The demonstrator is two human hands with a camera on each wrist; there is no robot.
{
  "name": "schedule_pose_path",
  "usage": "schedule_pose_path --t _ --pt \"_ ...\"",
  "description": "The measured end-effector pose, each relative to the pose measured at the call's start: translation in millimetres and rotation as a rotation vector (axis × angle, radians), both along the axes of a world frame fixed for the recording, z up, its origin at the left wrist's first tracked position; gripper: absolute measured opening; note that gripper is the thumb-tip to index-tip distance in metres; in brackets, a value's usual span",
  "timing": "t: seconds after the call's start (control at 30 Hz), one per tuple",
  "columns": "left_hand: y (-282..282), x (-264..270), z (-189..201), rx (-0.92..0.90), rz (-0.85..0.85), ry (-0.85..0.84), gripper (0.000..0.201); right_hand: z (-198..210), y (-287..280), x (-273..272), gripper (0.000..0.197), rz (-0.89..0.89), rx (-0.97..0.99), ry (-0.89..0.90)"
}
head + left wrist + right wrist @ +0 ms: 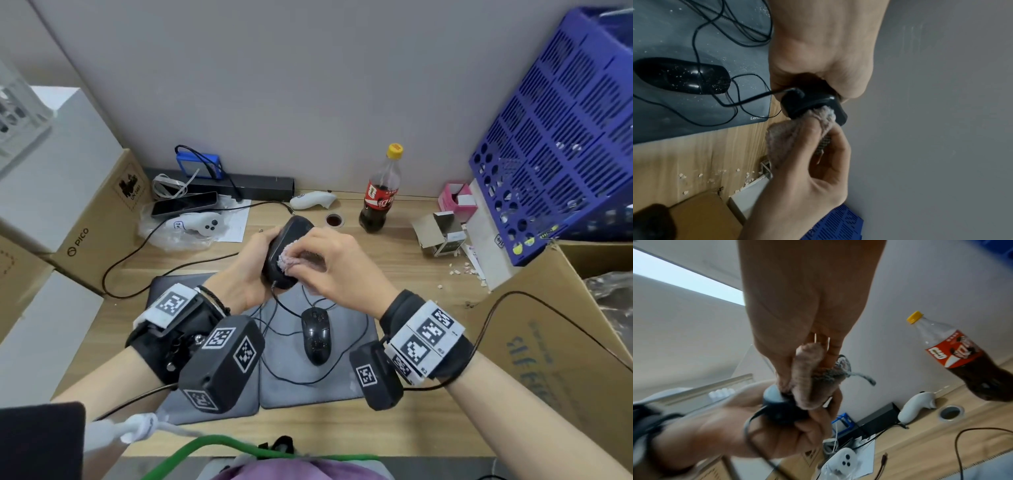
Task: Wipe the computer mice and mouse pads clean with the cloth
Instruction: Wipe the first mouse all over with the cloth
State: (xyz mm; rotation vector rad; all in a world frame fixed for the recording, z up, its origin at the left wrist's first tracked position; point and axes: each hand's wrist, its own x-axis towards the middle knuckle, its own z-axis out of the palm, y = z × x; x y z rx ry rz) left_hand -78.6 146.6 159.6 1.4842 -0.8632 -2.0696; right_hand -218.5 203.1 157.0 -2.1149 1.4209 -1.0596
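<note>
My left hand (251, 270) grips a black wired mouse (287, 246) lifted above the desk, its cable hanging down. My right hand (330, 263) pinches a pinkish fluffy cloth (289, 257) and presses it against the mouse's side. In the left wrist view the cloth (797, 133) wraps my right fingers against the mouse (813, 104). The right wrist view shows the cloth (807, 379) bunched over the mouse (781, 412). A second black mouse (315, 335), speckled with crumbs, lies on the right grey mouse pad (342, 383). A left grey pad (236, 397) lies partly under my left wrist.
A cola bottle (380, 195) stands at the back by a desk hole (334, 220). White controllers (310, 199), a phone (183, 204) and cables sit back left. Cardboard boxes (99, 226) flank both sides; a blue crate (561, 137) leans right. Crumbs (462, 272) dot the desk.
</note>
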Motion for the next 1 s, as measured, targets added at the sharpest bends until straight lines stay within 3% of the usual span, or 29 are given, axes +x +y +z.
schedule_pose_path --t 0.17,0.33,0.57,0.8,1.0 --pt "6 -5 7 -0.038 -0.078 0.020 0.029 1 -20 -10 0.010 -0.267 0.023 -0.069" --pt "5 -4 -1 -0.030 -0.067 0.004 0.028 -3 -31 -2 0.015 -0.385 0.190 -0.070" --pt "5 1 -7 -0.015 0.012 0.004 0.034 5 -37 18 0.015 -0.256 0.226 -0.036" --pt "3 6 -6 0.003 -0.013 0.006 0.033 -11 -37 -8 0.012 -0.319 0.308 0.002" --pt "4 -6 -5 -0.002 -0.069 0.033 0.035 1 -45 7 0.013 -0.283 0.213 -0.044"
